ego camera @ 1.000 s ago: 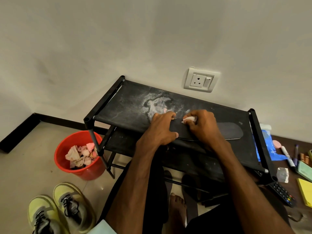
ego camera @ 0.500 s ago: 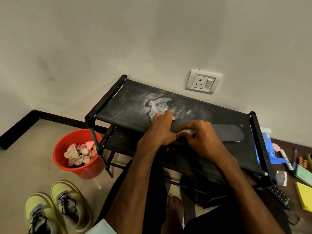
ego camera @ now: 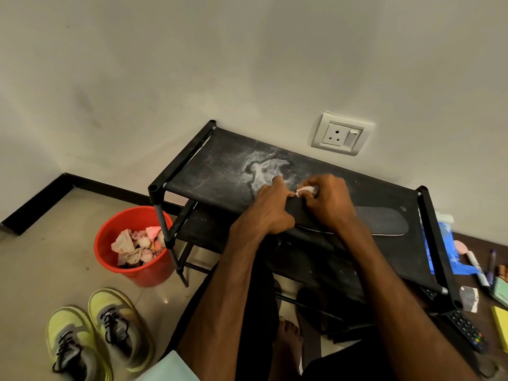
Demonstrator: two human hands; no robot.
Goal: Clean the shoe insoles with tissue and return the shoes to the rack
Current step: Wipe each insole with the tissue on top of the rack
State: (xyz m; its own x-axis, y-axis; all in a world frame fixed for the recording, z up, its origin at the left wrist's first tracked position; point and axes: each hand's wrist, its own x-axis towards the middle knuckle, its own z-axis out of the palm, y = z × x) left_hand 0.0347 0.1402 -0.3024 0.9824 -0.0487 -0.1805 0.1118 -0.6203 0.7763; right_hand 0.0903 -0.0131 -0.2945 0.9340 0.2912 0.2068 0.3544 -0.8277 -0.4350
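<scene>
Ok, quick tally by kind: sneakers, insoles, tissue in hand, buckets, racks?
Sneakers: 2
Insole: 1
Tissue wad in hand: 1
Red bucket: 1
Shoe rack: 1
Total: 6

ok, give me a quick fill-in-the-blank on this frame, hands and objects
The right hand pinches a white ____.
The insole lies on the rack's ____ shelf.
Crumpled tissues fill the ____ bucket.
The two shoes stand on the ____.
Missing: tissue; top; red; floor.
</scene>
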